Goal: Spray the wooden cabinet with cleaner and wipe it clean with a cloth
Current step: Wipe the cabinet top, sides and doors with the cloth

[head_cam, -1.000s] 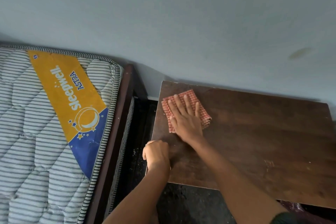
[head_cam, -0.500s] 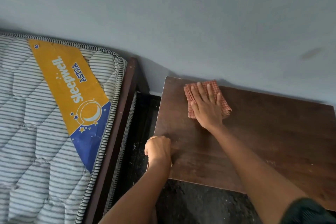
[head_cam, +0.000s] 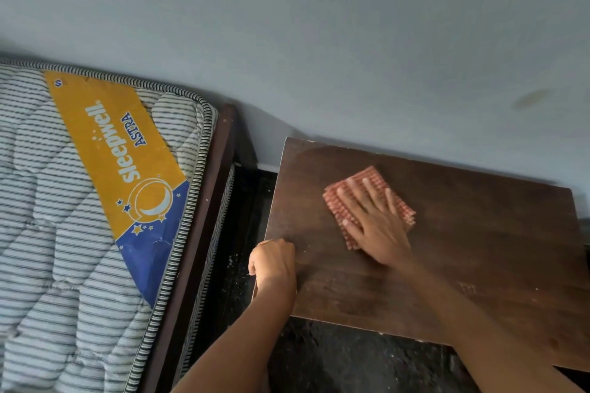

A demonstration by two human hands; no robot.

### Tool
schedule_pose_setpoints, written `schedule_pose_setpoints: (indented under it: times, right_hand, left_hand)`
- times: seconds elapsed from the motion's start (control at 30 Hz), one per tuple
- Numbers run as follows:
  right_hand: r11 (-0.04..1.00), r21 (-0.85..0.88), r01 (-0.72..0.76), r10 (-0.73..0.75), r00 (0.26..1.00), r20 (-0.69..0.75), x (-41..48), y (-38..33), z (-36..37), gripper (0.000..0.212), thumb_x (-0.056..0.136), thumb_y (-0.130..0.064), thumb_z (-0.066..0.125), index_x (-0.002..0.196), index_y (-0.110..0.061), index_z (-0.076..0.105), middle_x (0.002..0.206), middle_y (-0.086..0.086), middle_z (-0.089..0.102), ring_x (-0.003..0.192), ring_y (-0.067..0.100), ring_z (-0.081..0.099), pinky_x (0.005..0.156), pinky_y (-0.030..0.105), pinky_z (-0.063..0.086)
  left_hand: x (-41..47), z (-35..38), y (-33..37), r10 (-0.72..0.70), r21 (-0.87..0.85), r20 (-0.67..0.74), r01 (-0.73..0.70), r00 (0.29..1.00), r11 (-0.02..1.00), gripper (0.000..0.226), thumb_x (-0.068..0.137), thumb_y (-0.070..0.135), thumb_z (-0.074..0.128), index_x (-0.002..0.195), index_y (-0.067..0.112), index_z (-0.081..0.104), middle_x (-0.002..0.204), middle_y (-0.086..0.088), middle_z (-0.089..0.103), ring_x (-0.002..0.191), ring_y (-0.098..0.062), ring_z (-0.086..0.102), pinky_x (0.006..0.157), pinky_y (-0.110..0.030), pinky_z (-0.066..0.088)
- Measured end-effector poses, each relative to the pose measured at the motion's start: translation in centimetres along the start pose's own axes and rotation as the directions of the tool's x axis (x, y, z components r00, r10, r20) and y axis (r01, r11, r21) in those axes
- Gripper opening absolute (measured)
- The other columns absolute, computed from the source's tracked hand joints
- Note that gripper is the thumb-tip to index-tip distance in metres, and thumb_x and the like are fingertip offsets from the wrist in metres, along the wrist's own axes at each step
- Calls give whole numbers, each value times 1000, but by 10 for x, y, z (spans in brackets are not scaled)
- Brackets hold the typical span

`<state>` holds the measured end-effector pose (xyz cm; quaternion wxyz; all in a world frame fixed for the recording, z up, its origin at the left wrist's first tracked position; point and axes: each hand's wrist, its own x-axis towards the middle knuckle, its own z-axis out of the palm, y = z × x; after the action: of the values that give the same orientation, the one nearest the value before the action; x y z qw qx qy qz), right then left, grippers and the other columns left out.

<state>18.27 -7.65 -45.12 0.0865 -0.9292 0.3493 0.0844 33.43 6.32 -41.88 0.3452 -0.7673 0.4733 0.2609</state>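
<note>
**Wiping under way on the cabinet top**

The mattress (head_cam: pixel 79 217) fills the left. The wooden cabinet (head_cam: pixel 479 249) stands to its right against the far wall. The right hand (head_cam: pixel 372 217) lies flat, fingers spread, pressing the checked cloth (head_cam: pixel 338 198) onto the top's far-left part. The left hand (head_cam: pixel 274 265), curled shut, grips the near-left edge. No spray bottle shows. Next, I judge, the cloth must sweep right across the unwiped top.
</note>
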Motion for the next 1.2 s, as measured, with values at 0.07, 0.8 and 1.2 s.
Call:
schedule_pose_setpoints:
  times: [0.07, 0.8, 1.2]
  right_hand:
    - [968, 80, -239, 239, 971, 8, 18, 0, -6, 65, 92, -54, 28, 148, -36, 0, 158, 0, -9, 144, 16, -9, 116, 51, -3]
    - [985, -30, 169, -170, 985, -20, 101, -95, -3, 56, 94, -57, 25, 146, -43, 7, 157, -7, -8, 146, 20, -7, 113, 56, -8]
    - [968, 2, 253, -253, 968, 5, 28, -139, 6, 50, 93, -53, 19, 127, -32, 50, 159, -3, 6, 145, 25, -9, 110, 64, -8]
  left_hand:
    - [0, 1, 0, 4, -5, 8, -4, 1000, 1000, 26, 75, 24, 79, 98, 13, 72, 94, -3, 72, 82, -18, 70, 61, -27, 56]
    - [-14, 9, -10, 65, -80, -89, -72, 994, 994, 52, 78, 42, 73, 116, 8, 64, 110, -13, 61, 95, -16, 64, 78, -27, 55]
    - [-50, 49, -74, -378, -915, -190, -24, 906, 402, 44, 100, 47, 32, 104, 14, 61, 103, -6, 65, 96, -28, 62, 70, -33, 40]
